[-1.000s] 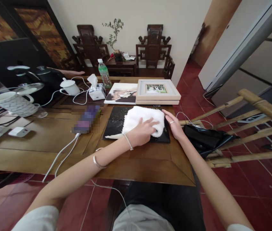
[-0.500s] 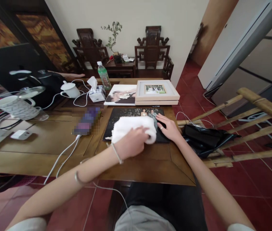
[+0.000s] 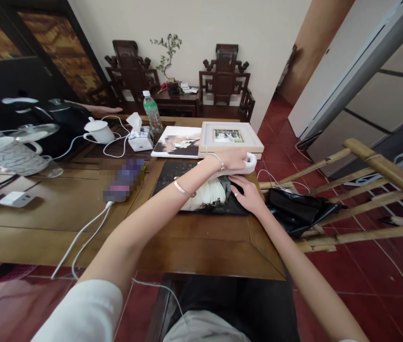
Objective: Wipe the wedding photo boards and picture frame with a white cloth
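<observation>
My left hand (image 3: 232,160) is closed on a white fluffy cloth (image 3: 206,194) and lifts it up at the far right corner of a dark photo panel (image 3: 173,172) lying flat on the wooden table (image 3: 201,247). The cloth hangs down from the hand onto the panel. My right hand (image 3: 247,194) lies flat, fingers spread, on the panel's right edge. Just behind my left hand stands a light wooden picture frame (image 3: 228,137), with a flat photo print (image 3: 178,141) beside it.
A phone (image 3: 123,179) on a white cable lies left of the panel. A tissue box (image 3: 140,137), green bottle (image 3: 152,113), white teapot (image 3: 96,131), kettles and a patterned cup (image 3: 7,155) fill the left. A black bag (image 3: 301,211) rests on a bamboo chair at right. Another person's hand (image 3: 107,109) shows far left.
My left hand has swept the cloth from the panel's near middle up to its far right corner, lifting it. My right hand stays pressed on the panel's right edge.
</observation>
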Demonstrator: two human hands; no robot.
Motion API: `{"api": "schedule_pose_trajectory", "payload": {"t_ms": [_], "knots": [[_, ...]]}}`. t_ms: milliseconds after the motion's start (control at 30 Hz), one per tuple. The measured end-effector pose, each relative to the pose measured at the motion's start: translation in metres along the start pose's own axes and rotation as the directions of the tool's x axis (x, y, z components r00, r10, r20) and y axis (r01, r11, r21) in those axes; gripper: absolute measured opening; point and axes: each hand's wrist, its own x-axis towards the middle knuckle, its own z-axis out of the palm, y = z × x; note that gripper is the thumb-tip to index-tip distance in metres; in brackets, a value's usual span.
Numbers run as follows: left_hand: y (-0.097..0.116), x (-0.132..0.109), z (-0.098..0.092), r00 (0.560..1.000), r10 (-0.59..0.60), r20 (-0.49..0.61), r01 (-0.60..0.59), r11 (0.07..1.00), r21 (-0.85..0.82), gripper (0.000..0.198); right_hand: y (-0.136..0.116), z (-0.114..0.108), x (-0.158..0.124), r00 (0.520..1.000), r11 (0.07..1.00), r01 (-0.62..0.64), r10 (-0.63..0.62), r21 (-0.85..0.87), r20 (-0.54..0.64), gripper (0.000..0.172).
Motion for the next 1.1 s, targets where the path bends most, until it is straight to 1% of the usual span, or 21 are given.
{"api": "schedule_pose_trajectory", "payload": {"t_ms": [67,167,267,367,433,533,600,667,767,867,933,967,1033,1100], "knots": [[-0.006,-0.001,0.002,1.0,-0.024,0.009,0.024,1.0,0.008,0.023,0.0,0.0,0.0,1.0,1.0,0.0,0.0,0.01,0.0,0.036],[-0.018,-0.019,0.007,0.998,-0.056,0.024,0.055,0.998,0.032,0.022,-0.001,0.0,0.0,1.0,0.999,-0.01,0.01,0.032,-0.008,0.036],[-0.031,-0.049,0.012,0.997,-0.072,0.029,0.071,0.996,0.059,0.022,-0.003,0.0,0.0,1.0,0.998,-0.022,0.022,0.059,-0.006,0.036],[-0.044,-0.08,0.02,0.993,-0.114,0.0,0.112,0.98,0.166,0.027,-0.005,-0.001,0.0,1.0,0.996,-0.03,0.03,0.078,-0.005,0.037],[-0.051,-0.1,0.029,0.988,-0.151,-0.028,0.154,0.959,0.236,0.032,-0.005,-0.001,0.0,0.999,0.996,-0.037,0.038,0.076,-0.007,0.036],[-0.055,-0.127,0.048,0.981,-0.177,-0.079,0.193,0.938,0.289,0.04,-0.005,-0.002,-0.001,0.999,0.998,-0.033,0.033,0.061,-0.007,0.036],[-0.051,-0.144,0.059,0.981,-0.172,-0.087,0.191,0.932,0.31,0.043,-0.004,-0.002,-0.001,1.0,0.999,-0.023,0.024,0.048,-0.009,0.036],[-0.04,-0.163,0.069,0.986,-0.154,-0.069,0.167,0.936,0.308,0.044,-0.004,-0.001,-0.001,1.0,0.999,-0.019,0.02,0.041,-0.011,0.036],[-0.013,-0.194,0.076,0.993,-0.11,-0.03,0.114,0.957,0.268,0.046,-0.003,-0.001,0.0,1.0,0.999,-0.018,0.018,0.051,-0.013,0.036],[0.011,-0.219,0.079,0.996,-0.086,-0.012,0.087,0.969,0.231,0.043,-0.003,-0.001,0.0,1.0,0.998,-0.011,0.012,0.069,-0.018,0.035],[0.015,-0.227,0.078,0.996,-0.085,-0.018,0.087,0.974,0.207,0.042,-0.003,-0.001,0.0,1.0,0.997,-0.012,0.014,0.076,-0.021,0.035],[0.013,-0.227,0.078,0.996,-0.09,-0.024,0.093,0.977,0.194,0.042,-0.003,-0.002,0.0,1.0,0.997,-0.015,0.017,0.078,-0.021,0.035],[0.0,-0.222,0.075,0.993,-0.111,-0.042,0.117,0.978,0.17,0.044,-0.004,-0.002,0.0,1.0,0.997,-0.021,0.023,0.081,-0.019,0.035],[-0.023,-0.21,0.071,0.989,-0.136,-0.067,0.145,0.976,0.164,0.043,-0.004,-0.003,0.0,1.0,0.997,-0.023,0.025,0.08,-0.015,0.034]]}}
